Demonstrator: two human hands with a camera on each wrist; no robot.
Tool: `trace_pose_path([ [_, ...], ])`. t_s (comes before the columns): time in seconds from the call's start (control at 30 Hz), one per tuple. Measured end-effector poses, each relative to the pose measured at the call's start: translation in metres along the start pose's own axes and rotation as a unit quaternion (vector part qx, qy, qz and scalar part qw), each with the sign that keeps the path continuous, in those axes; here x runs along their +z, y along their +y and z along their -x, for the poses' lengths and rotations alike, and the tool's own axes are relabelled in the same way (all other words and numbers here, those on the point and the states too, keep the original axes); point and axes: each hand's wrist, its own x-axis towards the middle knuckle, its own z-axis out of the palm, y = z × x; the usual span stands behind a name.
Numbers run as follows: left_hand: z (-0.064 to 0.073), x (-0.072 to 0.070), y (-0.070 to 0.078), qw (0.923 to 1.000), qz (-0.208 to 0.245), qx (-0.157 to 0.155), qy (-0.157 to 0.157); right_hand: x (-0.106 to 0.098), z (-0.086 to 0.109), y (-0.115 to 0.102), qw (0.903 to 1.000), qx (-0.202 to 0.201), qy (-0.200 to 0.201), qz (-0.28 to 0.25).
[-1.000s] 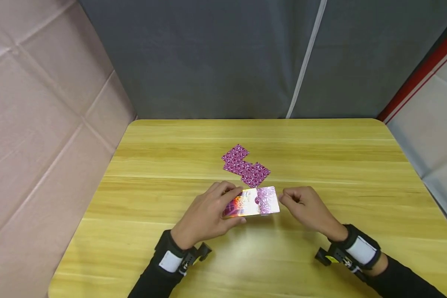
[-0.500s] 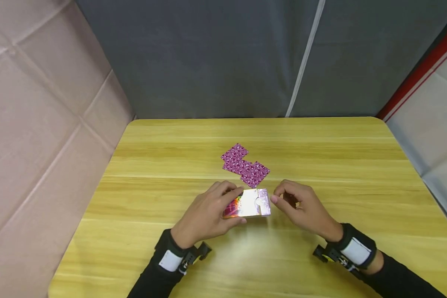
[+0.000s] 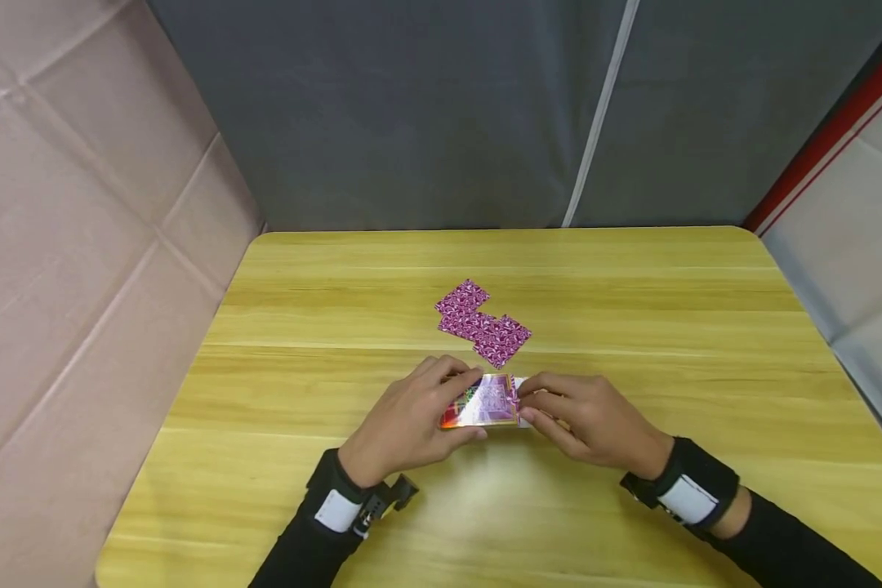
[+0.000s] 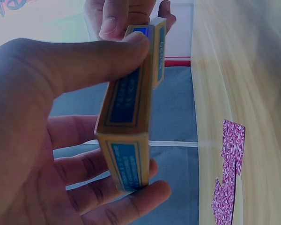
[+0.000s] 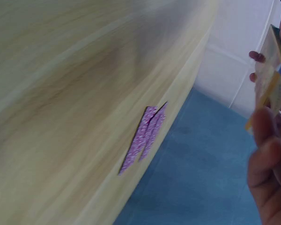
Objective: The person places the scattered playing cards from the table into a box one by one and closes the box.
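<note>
Grey cloth point(image 3: 412, 114) backed a yellow wood-grain table point(image 3: 279, 400), with pinkish sheeting point(image 3: 81, 261) at left. Above the tabletop, nearer than the purple cards point(image 3: 478, 326), the left hand point(image 3: 407, 418) gripped a shiny box point(image 3: 491, 402); the right hand point(image 3: 595, 418) pinched its end.

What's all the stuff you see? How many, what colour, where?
card box: one, purple, red and gold, in the left grip
cards: at least three, purple and white, overlapping on the table
table: one, yellow, below the box
backdrop: one, dark grey with white strip, behind table
left sheet: one, pale pink, beside table
right sheet: one, white with red band, beside table
sleeves: two, black, arms
wristbands: two, black with white patches, wrists
left grip: one, bare, holding the box
right grip: one, bare, at box's right end
</note>
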Motion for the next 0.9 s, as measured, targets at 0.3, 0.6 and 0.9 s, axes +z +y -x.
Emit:
trace_pose_path([
  [0.3,0.003,0.002,-0.004,0.9998,-0.014,-0.012,0.002,0.001,-0.005,0.009,0.9935,0.072,-0.041,-0.078],
  [0.6,0.010,0.005,-0.009,0.9996,-0.006,-0.027,0.002,0.005,-0.008,0.054,0.9410,0.266,-0.049,-0.204],
  [0.9,0.015,0.008,-0.010,0.9993,-0.001,-0.036,0.003,0.019,-0.024,0.072,0.9201,0.356,-0.126,-0.104],
])
